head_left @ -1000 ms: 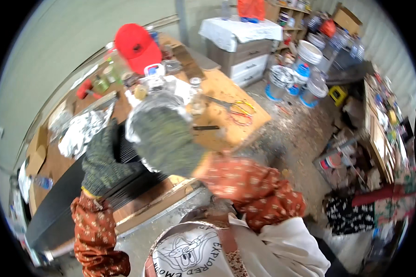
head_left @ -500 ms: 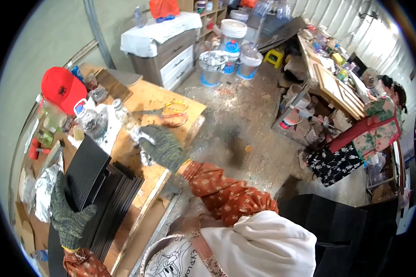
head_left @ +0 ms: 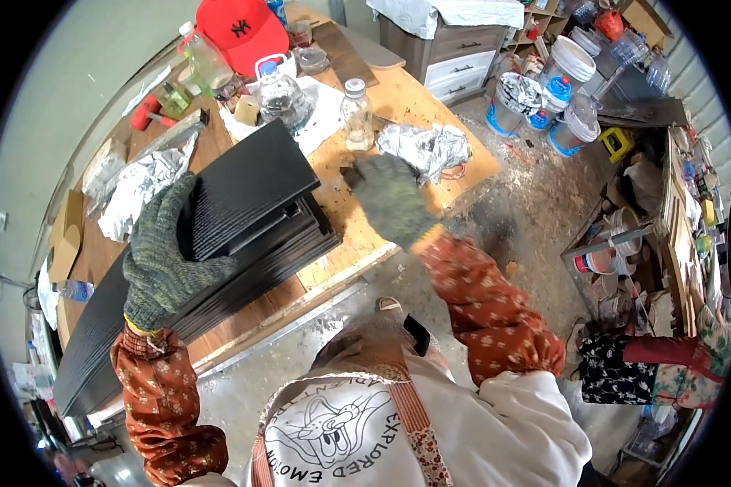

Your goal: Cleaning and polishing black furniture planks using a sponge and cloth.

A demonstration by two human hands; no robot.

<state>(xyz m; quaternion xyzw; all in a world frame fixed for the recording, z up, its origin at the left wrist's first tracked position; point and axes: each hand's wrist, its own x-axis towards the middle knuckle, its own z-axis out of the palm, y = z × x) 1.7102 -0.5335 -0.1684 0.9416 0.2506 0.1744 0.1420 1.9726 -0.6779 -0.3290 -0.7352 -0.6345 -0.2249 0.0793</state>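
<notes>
Head view: my left hand (head_left: 158, 264) lay on black boards (head_left: 252, 187), thumb and fingers spread apart; boards sat stacked on table (head_left: 364, 234). My right hand (head_left: 391, 201), blurred, was near crumpled wrap (head_left: 426, 148); couldn't tell its grip.

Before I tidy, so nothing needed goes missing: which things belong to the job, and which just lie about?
Probably in use:
black grained boards under the gloved left hand
crumpled silvery sheet near the gloved right hand

Seemingly idle:
red peaked cap
red-headed mallet

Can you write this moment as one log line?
left hand: on black boards | right hand: near crumpled wad | glass bottle: upright
</notes>
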